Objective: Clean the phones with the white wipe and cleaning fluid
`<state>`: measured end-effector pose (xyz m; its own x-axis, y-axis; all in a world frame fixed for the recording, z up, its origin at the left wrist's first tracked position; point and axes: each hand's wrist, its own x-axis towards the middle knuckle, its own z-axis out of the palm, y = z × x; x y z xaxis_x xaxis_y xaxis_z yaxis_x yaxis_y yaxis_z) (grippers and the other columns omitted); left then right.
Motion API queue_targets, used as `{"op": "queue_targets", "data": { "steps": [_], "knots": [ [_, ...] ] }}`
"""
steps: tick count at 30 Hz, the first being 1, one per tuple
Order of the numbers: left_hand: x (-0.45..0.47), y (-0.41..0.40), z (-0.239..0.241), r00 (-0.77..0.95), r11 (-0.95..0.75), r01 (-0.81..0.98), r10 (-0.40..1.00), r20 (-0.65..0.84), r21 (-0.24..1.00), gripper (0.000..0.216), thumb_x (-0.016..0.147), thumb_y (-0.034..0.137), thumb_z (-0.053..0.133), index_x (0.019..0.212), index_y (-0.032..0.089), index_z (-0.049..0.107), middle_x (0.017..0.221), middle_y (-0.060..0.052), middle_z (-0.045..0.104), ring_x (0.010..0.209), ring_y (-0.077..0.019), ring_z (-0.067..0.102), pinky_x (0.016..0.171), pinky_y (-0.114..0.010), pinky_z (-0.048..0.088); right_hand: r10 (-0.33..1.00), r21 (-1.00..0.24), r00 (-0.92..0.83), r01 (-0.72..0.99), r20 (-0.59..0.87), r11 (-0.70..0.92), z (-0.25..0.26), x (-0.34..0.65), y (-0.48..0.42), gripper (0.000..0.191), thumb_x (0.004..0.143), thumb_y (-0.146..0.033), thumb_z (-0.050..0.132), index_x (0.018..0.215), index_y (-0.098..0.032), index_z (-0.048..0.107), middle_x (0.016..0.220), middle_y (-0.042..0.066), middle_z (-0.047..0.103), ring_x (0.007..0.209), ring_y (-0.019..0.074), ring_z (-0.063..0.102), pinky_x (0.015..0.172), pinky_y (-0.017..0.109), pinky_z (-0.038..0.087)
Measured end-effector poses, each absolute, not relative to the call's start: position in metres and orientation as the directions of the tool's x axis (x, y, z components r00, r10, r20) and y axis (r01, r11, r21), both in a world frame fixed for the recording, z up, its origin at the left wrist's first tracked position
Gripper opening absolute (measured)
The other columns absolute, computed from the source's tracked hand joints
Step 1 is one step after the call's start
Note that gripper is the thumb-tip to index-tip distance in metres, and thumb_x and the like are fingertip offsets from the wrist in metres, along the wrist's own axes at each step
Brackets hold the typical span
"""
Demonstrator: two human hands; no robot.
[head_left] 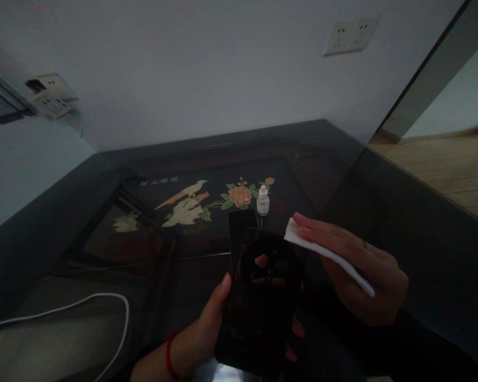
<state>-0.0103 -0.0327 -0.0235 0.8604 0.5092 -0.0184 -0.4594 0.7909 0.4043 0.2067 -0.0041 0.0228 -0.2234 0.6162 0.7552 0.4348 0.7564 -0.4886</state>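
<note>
My left hand, with a red band at its wrist, grips a black smartphone by its sides, the fingertips curling round the far edge. The phone's dark glossy face points up and mirrors part of a hand. In my right hand is a folded white wipe, pressed between the fingers and thumb, above and right of the phone and apart from it. Behind the phone lies a dark flat rectangular object, partly hidden by it. A small white-capped bottle with a label stands upright just past that.
The glossy dark tabletop bears an inlaid bird and flower picture. A white cable curves across the lower left. Against the far side rises a pale wall with sockets. Wooden floor shows at right.
</note>
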Motion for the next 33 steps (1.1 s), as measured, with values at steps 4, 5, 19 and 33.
{"op": "queue_targets", "data": {
  "steps": [4, 5, 19, 33],
  "knots": [
    [-0.01, -0.032, -0.025, 0.863, 0.795, -0.46, 0.506, -0.013, 0.395, 0.083, 0.082, 0.07, 0.043, 0.139, 0.009, 0.046, 0.115, -0.016, 0.068, 0.097, -0.0242, 0.068, 0.089, -0.035, 0.045, 0.512, -0.315, -0.387, 0.469, 0.767, 0.825, 0.022, 0.209, 0.001, 0.039, 0.089, -0.008, 0.053, 0.128, -0.011, 0.058, 0.133, 0.014, 0.059, 0.124, 0.0247, 0.056, 0.102, 0.04, 0.052],
    [-0.009, -0.031, -0.025, 0.856, 0.789, -0.47, 0.517, -0.015, 0.395, 0.082, 0.083, 0.07, 0.042, 0.138, 0.009, 0.047, 0.114, -0.016, 0.068, 0.097, -0.0245, 0.068, 0.088, -0.035, 0.046, 0.488, -0.274, -0.409, 0.479, 0.771, 0.834, 0.02, 0.21, 0.003, 0.039, 0.089, -0.008, 0.053, 0.128, -0.01, 0.058, 0.133, 0.015, 0.059, 0.126, 0.0256, 0.054, 0.103, 0.041, 0.051],
    [-0.009, -0.011, -0.018, 0.71, 0.724, -0.633, 0.684, -0.168, 0.273, 0.068, 0.092, 0.063, 0.026, 0.118, 0.014, 0.065, 0.109, -0.014, 0.071, 0.096, -0.0278, 0.068, 0.09, -0.046, 0.046, 0.385, -0.165, -0.583, 0.394, 0.716, 0.904, 0.004, 0.202, 0.013, 0.028, 0.09, -0.012, 0.053, 0.116, -0.014, 0.063, 0.125, 0.014, 0.065, 0.128, 0.0251, 0.052, 0.103, 0.05, 0.048],
    [-0.001, -0.017, -0.033, 0.663, 0.806, -0.558, 0.577, -0.476, 0.199, 0.061, 0.091, 0.062, 0.036, 0.108, 0.012, 0.068, 0.071, -0.005, 0.072, 0.068, -0.0169, 0.067, 0.079, -0.029, 0.045, 0.37, -0.14, -0.643, 0.38, 0.67, 0.915, -0.007, 0.172, 0.001, 0.035, 0.096, -0.01, 0.038, 0.124, -0.009, 0.058, 0.124, 0.014, 0.066, 0.125, 0.0234, 0.054, 0.11, 0.053, 0.039]
  ]
}}
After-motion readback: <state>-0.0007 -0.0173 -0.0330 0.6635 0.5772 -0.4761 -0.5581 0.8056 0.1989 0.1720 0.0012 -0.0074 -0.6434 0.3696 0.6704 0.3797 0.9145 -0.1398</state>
